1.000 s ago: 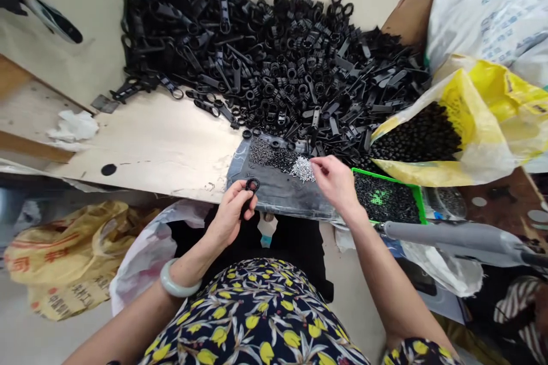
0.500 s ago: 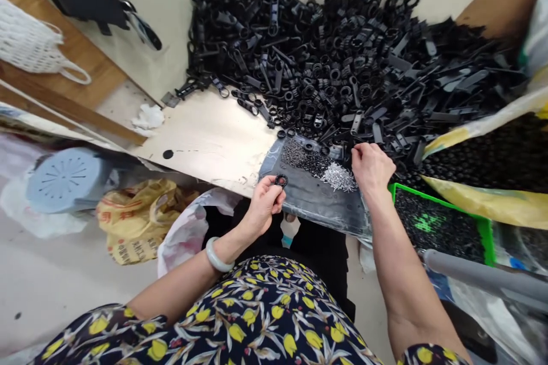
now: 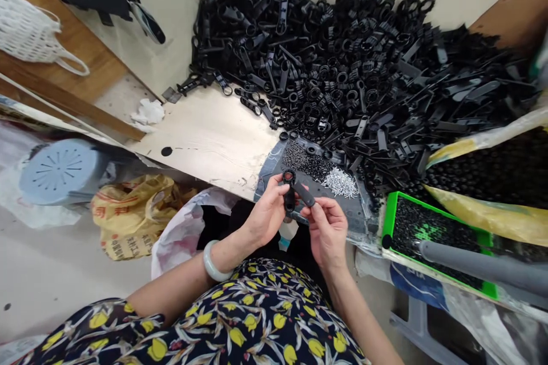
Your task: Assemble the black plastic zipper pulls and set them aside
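My left hand (image 3: 268, 212) grips a black ringed part (image 3: 289, 191), its ring end up, over the front edge of the dark mat (image 3: 319, 197). Between the fingertips of my right hand (image 3: 327, 227) is a flat dark grey strip (image 3: 305, 194), its far end against or just beside the ringed part. On the mat behind both hands lie a heap of small silver pins (image 3: 340, 182) and small dark pieces (image 3: 299, 158). A large pile of black plastic parts (image 3: 334, 63) covers the back of the table.
A green-rimmed tray (image 3: 387, 219) of small black pieces stands at the right, a grey tube (image 3: 466, 256) over it. Yellow-edged bag (image 3: 492, 208) lies behind. White plastic bag (image 3: 180, 234), yellow sack (image 3: 132, 214) and blue stool (image 3: 64, 171) are at the lower left.
My right hand has come back from the pile's edge to my left hand, now with the grey strip. The black part in my left hand now shows its length. The view has shifted slightly.
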The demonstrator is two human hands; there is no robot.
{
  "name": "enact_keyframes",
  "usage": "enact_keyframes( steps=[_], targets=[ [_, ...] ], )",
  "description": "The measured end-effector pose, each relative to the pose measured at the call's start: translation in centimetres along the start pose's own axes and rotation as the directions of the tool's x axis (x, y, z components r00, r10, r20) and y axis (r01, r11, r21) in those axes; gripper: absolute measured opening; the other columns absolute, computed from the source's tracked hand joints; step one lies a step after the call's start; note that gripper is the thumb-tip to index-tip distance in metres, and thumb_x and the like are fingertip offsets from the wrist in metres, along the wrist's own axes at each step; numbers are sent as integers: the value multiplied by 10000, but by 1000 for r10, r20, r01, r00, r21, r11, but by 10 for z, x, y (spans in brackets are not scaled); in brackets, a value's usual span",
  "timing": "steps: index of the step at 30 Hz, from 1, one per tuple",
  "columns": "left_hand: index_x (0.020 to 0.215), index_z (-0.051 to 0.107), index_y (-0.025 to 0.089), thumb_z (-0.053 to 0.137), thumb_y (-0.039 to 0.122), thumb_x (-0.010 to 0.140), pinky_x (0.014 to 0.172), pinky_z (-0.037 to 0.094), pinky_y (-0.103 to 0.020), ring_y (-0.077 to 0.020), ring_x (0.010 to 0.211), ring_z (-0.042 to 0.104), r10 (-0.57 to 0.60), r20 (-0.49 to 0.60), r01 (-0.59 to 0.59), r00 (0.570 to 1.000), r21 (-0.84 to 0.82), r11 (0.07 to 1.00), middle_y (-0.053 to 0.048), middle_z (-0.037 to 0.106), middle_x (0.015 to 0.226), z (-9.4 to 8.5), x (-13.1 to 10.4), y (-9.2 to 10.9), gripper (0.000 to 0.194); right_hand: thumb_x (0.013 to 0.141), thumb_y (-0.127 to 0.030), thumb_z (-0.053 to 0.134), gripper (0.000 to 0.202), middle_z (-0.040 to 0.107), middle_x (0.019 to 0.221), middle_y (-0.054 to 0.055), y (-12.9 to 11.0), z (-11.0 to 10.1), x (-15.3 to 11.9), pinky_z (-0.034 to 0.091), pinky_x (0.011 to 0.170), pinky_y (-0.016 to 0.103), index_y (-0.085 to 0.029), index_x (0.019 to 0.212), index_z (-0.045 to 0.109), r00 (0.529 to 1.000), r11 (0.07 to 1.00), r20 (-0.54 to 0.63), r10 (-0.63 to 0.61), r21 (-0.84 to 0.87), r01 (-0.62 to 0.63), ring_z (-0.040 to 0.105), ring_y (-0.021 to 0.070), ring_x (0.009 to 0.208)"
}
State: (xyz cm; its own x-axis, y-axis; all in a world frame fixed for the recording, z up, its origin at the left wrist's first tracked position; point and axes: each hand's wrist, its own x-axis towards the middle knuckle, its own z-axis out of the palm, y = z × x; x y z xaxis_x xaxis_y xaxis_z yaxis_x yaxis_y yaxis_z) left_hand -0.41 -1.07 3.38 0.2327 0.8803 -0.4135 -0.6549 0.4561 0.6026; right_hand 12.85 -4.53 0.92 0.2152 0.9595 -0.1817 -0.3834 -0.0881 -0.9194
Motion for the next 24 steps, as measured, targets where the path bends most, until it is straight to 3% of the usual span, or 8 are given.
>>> enact_keyframes(
  steps=[3,6,9,13,15,20,24],
  targets=[
    [1225,440,265,751,276,877,866,535,-295,-161,958,701,81,-13,-80,997,68,994,-14,707,1082,2,-2,-4,467,878,-412,811,229,749,830,-8,11,-2,-5,656,720,293,-224,955,706,998,998,40,55,-28,-54,738,136,667],
    [1242,437,280,770,262,868,826,528,-250,-119,880,670,171,-41,-165,984,112,980,21,670,1020,-1,-1,-9,501,953,-383,722,198,763,1079,69,9,-12,-6,663,852,359,-225,1072,718,987,955,153,-50,-283,92,771,192,912],
    [1246,434,283,756,275,880,799,522,-238,-114,857,650,221,-61,-210,973,152,966,21,655,1013,0,0,-14,488,978,-322,679,315,681,1312,126,2,-20,-5,646,926,391,-245,1284,676,928,733,289,-236,-574,365,736,216,1061],
    [1230,433,266,752,275,884,856,508,-242,-120,920,640,209,-43,-201,977,140,969,9,663,1024,5,0,-16,470,1003,-198,631,313,750,1158,95,-5,-24,2,628,934,380,-254,1306,687,772,389,481,-415,-673,629,742,211,1026],
    [1236,433,262,737,278,902,919,504,-262,-131,997,647,207,-14,-203,978,127,971,-6,674,1083,6,-1,-16,452,1006,-185,631,304,766,1133,89,-9,-25,3,631,918,368,-259,1291,705,725,307,514,-458,-674,672,752,211,1010],
    [1273,437,277,706,310,933,952,517,-314,-165,1091,663,161,24,-163,987,146,976,-42,670,1219,5,-3,-15,434,991,-218,679,280,777,1092,69,-19,-20,-4,644,839,330,-268,1263,726,775,383,459,-434,-684,620,767,202,949],
    [1259,423,279,695,305,953,983,518,-329,-159,1093,669,156,37,-159,987,96,983,-44,668,1226,8,-4,-18,410,986,-201,688,250,785,1070,70,-15,-13,-8,637,823,306,-239,1227,743,778,397,420,-467,-687,609,767,191,925]
  ],
)
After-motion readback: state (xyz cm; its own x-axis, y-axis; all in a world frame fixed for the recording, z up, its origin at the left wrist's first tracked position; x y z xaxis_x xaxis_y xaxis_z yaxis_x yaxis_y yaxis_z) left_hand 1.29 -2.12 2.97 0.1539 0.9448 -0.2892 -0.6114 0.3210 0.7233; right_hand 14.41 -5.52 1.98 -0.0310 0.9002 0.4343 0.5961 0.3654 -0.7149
